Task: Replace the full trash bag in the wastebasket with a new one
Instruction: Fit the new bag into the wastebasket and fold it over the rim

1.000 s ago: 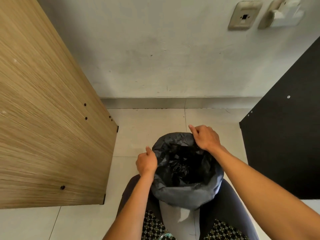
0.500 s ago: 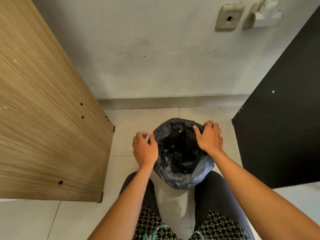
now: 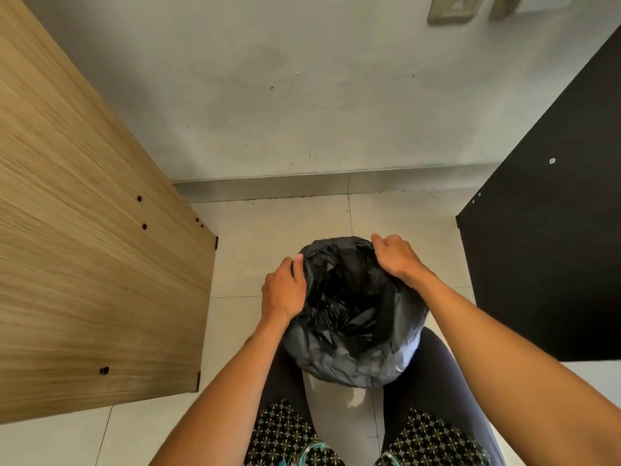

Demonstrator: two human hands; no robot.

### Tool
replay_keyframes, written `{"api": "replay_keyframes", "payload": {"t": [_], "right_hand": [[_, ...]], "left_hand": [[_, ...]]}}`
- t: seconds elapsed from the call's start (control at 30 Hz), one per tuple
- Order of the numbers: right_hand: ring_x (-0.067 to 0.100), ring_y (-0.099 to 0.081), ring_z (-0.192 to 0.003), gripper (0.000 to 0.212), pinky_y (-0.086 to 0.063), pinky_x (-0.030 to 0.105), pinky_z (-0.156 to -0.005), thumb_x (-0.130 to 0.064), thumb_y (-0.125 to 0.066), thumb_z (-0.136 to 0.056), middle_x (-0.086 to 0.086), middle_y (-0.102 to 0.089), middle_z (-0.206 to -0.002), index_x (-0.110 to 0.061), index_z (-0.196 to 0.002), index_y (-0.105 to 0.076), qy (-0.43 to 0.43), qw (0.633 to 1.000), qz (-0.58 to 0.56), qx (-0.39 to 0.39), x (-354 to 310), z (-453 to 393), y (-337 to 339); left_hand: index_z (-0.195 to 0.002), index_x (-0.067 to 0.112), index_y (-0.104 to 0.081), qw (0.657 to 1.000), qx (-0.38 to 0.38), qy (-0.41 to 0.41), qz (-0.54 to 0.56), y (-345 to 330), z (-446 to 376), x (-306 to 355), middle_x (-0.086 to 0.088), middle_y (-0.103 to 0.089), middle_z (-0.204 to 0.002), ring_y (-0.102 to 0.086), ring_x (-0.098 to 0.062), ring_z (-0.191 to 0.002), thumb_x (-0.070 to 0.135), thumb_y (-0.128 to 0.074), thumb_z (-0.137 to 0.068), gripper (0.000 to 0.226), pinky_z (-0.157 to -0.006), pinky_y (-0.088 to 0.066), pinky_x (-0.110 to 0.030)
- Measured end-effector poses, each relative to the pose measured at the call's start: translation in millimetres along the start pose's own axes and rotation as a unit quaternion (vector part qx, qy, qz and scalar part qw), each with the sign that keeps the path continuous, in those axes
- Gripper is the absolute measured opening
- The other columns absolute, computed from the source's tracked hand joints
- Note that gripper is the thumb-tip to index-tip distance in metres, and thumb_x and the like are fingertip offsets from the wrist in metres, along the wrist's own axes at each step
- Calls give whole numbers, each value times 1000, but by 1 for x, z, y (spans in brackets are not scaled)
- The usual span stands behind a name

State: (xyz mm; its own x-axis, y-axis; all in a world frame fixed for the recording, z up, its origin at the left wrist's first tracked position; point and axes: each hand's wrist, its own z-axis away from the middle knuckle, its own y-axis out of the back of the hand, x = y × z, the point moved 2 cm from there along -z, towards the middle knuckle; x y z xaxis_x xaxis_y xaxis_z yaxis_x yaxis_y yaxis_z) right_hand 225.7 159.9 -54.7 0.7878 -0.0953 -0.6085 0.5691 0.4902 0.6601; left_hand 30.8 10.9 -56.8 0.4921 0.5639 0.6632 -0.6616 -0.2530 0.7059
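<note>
Hands — left hand and right hand grip black bag rim | no readable writing

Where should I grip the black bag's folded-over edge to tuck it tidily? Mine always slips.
Probably at the cuff of the black bag folded over the rim, from above on opposite sides, as the left hand and right hand do; there the film is bunched.

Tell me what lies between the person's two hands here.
In the head view, the open mouth of the crumpled black plastic trash bag lies between the left hand and right hand; both grip its rim, folded over the white wastebasket.
</note>
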Motion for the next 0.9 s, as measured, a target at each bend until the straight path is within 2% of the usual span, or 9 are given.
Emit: {"api": "replay_keyframes", "payload": {"t": [0.1,0.17,0.3,0.37,0.53,0.6,0.67,0.77,0.9], "right_hand": [[25,-60,-68,58,-43,35,-66,-49,-39,-105,3,-59,-65,-15,-59,-46,69,996,51,-17,-19,-5,-2],[24,-61,-69,56,-41,33,-62,-51,-44,-104,-1,-59,-63,-19,-58,-49,97,992,76,-6,-27,-3,-2],[21,-59,-87,40,-45,34,-73,-54,-46,-102,-6,-62,-87,-21,-89,-66,98,991,89,32,-27,9,6],[24,-59,-90,48,-47,36,-76,-55,-43,-102,1,-64,-97,-13,-103,-67,72,991,95,64,-21,18,14],[42,-63,-108,65,-41,37,-76,-55,-32,-105,21,-68,-115,-2,-113,-68,-38,986,109,120,9,44,19],[43,-64,-104,63,-42,38,-75,-52,-29,-106,22,-70,-111,-2,-106,-69,-50,981,110,150,21,50,11],[43,-65,-95,62,-42,38,-71,-48,-28,-108,22,-71,-99,-5,-91,-69,-32,979,86,184,28,53,1],[38,-60,-78,58,-34,35,-66,-42,-34,-109,14,-63,-70,-13,-64,-57,0,981,8,195,30,51,-3],[27,-51,-61,61,-34,33,-65,-41,-40,-108,6,-55,-57,-14,-54,-49,26,992,-20,125,25,34,-1]], "left_hand": [[-86,15,-54,998,32,44,9,-1,33,-13,-15,-66,-86,-64,-38,-84,47,-28,-109,47,-68,-41,-37],[-98,13,-57,997,34,59,-32,1,43,-16,-16,-68,-94,-64,-38,-87,46,-26,-110,47,-68,-41,-37],[-117,12,-53,985,77,66,-139,15,38,1,-12,-61,-117,-59,-34,-107,48,-31,-107,43,-83,-48,-45],[-123,15,-55,985,80,20,-153,18,19,22,-10,-57,-128,-53,-33,-121,49,-35,-105,43,-95,-44,-50],[-139,25,-58,945,-153,-228,-177,-16,-45,79,-7,-55,-141,-49,-28,-134,51,-42,-105,46,-108,-42,-46],[-138,26,-60,915,-256,-262,-167,-35,-58,93,-8,-62,-137,-56,-27,-128,51,-41,-106,45,-107,-45,-42],[-121,24,-70,899,-286,-282,-173,-47,-60,100,-6,-72,-119,-64,-25,-112,53,-39,-106,44,-95,-50,-40],[-88,22,-69,920,-248,-261,-152,-52,-62,95,-2,-71,-85,-65,-23,-83,59,-43,-103,48,-69,-47,-34],[-78,25,-60,952,-172,-209,-144,-45,-54,80,2,-65,-76,-63,-24,-77,63,-41,-100,48,-61,-43,-32]]}}
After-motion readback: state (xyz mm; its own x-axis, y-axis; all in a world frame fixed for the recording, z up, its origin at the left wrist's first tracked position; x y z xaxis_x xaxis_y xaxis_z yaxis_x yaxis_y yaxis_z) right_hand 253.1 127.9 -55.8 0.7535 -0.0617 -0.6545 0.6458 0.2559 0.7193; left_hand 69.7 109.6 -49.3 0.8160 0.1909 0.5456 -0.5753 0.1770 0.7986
